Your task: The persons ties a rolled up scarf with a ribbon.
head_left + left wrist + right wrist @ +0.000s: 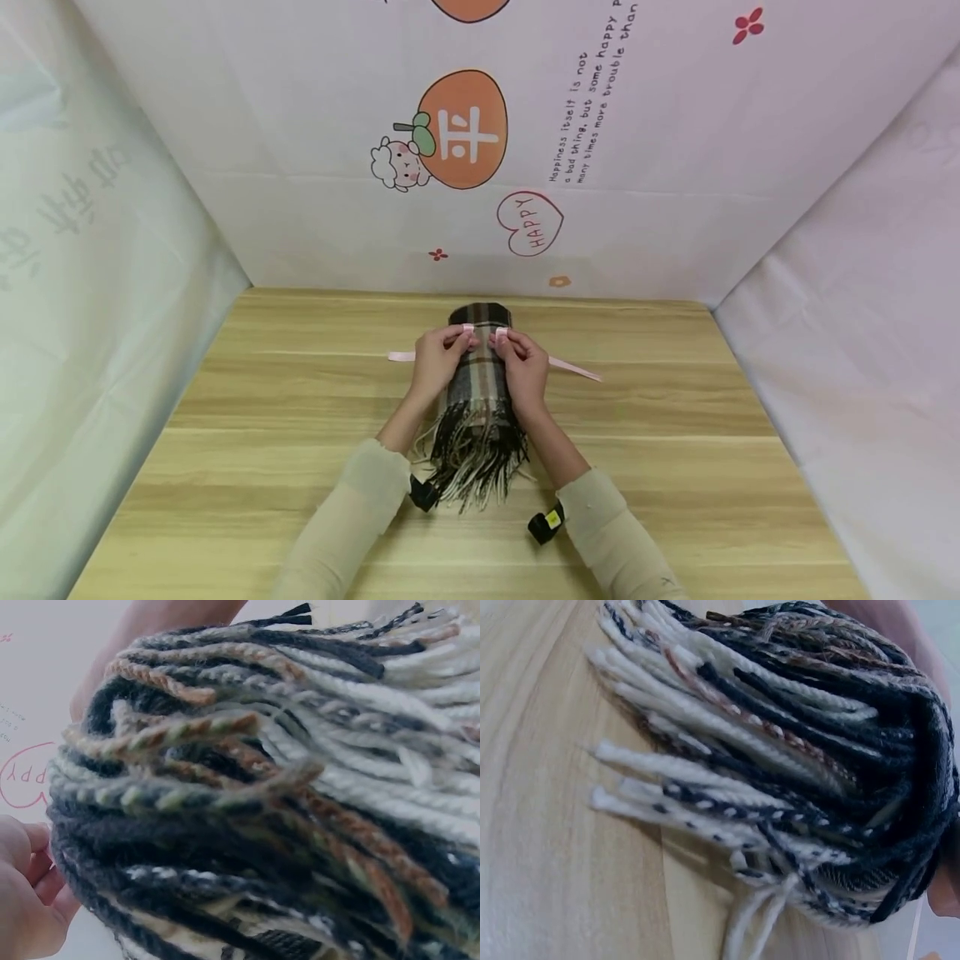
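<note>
A rolled plaid scarf point(486, 383) in black, grey, white and brown lies on the table, its fringe point(480, 467) towards me. Across its far part, my left hand point(437, 360) pinches a pink ribbon point(468, 328) between thumb and fingers. My right hand point(527, 371) pinches pink ribbon near the scarf's right side, a small gap from the left fingertips. Ribbon ends stick out past both hands onto the table. Fringe strands point(225, 780) fill most of the left wrist view, with fingers point(45, 881) at its left edge. The right wrist view shows mostly fringe point(780, 750).
The wood-grain table point(285, 400) is bordered by a white printed sheet point(315, 208) at the back and pale sheets at both sides. Black devices point(545, 523) sit at the wrists, near the fringe.
</note>
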A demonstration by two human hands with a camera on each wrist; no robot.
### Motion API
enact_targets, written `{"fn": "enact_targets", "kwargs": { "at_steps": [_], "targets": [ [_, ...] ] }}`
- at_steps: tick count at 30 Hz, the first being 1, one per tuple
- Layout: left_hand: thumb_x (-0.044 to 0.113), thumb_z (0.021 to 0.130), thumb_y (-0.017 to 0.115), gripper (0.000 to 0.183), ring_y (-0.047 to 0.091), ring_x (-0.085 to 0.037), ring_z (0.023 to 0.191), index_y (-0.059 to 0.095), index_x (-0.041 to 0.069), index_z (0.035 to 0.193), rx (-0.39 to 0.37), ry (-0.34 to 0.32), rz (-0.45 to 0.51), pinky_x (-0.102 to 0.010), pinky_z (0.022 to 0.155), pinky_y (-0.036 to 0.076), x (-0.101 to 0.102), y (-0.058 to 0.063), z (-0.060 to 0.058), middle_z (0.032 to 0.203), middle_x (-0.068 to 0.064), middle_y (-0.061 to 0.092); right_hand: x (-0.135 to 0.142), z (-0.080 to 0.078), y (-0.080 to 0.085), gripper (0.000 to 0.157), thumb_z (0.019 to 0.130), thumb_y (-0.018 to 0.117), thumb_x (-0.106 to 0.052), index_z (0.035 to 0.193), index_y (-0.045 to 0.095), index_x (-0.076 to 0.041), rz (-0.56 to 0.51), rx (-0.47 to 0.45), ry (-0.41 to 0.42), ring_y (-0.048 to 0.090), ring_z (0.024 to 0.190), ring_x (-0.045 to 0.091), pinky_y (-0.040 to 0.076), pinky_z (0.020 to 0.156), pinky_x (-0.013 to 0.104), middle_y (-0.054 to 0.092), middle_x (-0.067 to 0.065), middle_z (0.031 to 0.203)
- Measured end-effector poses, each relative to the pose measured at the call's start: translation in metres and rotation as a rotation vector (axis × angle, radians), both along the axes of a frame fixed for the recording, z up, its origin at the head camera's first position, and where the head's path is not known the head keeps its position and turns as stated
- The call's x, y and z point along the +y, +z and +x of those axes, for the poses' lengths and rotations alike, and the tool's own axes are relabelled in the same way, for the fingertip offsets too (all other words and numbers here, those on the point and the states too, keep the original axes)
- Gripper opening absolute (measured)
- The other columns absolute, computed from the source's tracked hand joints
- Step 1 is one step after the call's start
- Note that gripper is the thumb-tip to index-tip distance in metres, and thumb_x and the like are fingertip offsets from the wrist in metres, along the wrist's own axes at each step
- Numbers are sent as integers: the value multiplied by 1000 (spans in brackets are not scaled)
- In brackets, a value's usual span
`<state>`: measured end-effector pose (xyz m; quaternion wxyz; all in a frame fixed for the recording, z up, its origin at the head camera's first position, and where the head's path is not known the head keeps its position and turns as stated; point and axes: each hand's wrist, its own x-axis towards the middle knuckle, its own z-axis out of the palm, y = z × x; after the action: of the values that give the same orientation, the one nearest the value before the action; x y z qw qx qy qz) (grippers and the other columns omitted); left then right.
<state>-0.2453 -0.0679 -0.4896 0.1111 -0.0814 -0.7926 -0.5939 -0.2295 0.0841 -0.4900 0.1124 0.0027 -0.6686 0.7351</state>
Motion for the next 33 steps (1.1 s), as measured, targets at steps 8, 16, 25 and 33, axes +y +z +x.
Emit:
{"fn": "enact_targets", "kwargs": {
  "at_steps": [8, 16, 25, 33],
  "targets": [
    [12, 98, 63, 24, 76, -27, 82, 73, -2, 114, 56, 38, -12, -39, 79, 60, 3, 3, 0, 90, -15, 77, -3, 12, 19, 29, 98, 61, -5, 121, 63, 12, -14, -17, 2, 67, 109, 42, 58, 89, 36, 67, 33, 114],
    [10, 97, 63, 24, 76, -30, 82, 71, -5, 115, 92, 67, 64, -35, 78, 61, 0, 8, 1, 90, -18, 77, -2, 9, 14, 27, 98, 62, -5, 119, 65, 11, -13, -13, -19, 68, 107, 40, 58, 88, 33, 69, 31, 112],
    [8, 97, 63, 23, 76, -28, 83, 71, -5, 115, 60, 6, -2, -35, 77, 61, 4, 8, -1, 95, -18, 76, -4, -5, -6, 30, 97, 65, -14, 122, 67, 3, -34, -18, -49, 73, 103, 28, 57, 82, 19, 71, 25, 113],
    [11, 97, 65, 18, 75, -24, 82, 74, 0, 107, 47, -22, -89, -31, 73, 61, 7, 6, -5, 96, -16, 77, -7, -2, -2, 24, 96, 66, -9, 116, 69, 4, -24, 15, -46, 74, 92, 12, 58, 81, 21, 71, 25, 111]
  ]
}}
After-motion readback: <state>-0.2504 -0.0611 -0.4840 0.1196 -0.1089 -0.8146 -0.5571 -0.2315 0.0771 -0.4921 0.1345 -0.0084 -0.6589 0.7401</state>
